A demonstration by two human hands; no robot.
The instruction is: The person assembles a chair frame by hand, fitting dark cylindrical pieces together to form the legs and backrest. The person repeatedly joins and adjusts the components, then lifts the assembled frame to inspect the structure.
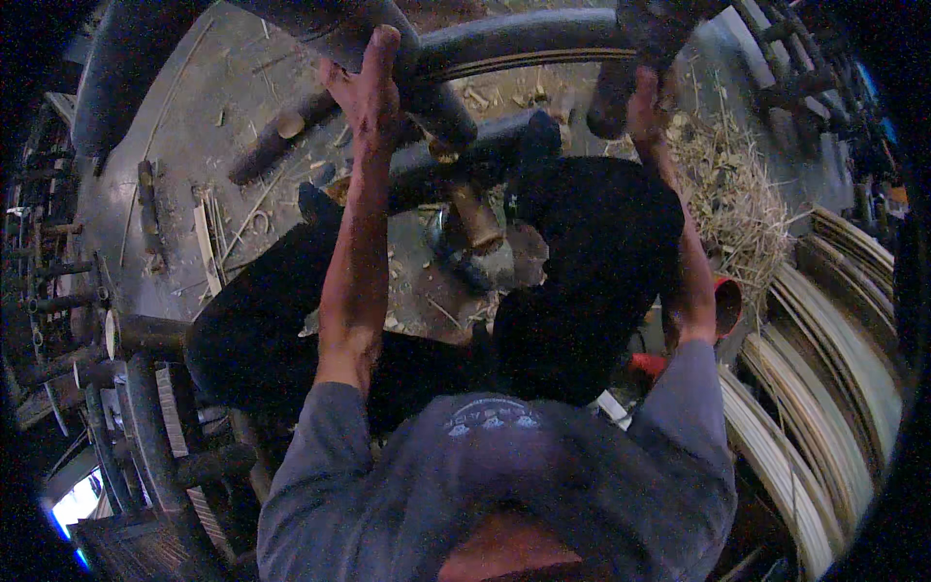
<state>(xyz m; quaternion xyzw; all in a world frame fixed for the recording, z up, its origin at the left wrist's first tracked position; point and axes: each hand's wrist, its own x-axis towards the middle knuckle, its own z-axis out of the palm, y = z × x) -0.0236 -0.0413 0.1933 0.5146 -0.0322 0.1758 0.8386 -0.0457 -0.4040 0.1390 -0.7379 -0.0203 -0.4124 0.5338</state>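
A frame of thick, dark bamboo-like poles (524,37) spans the top of the head view, with thin strips running under its crossbar. My left hand (367,97) is closed around the frame's left joint, thumb lying along the pole. At the right joint my right hand (650,114) grips the frame, its fingers partly hidden in shadow. Below the crossbar, between my knees, lies another dark pole (499,144). A short piece of brown pole with a cut end (475,218) sits beneath it.
Cut poles (262,150), thin sticks and shavings litter the floor. A heap of shavings (727,179) lies right of my knee. Long split strips (810,388) are stacked at the right. Joined pole frames (145,417) stand at the left. A red round object (727,306) is beside my right elbow.
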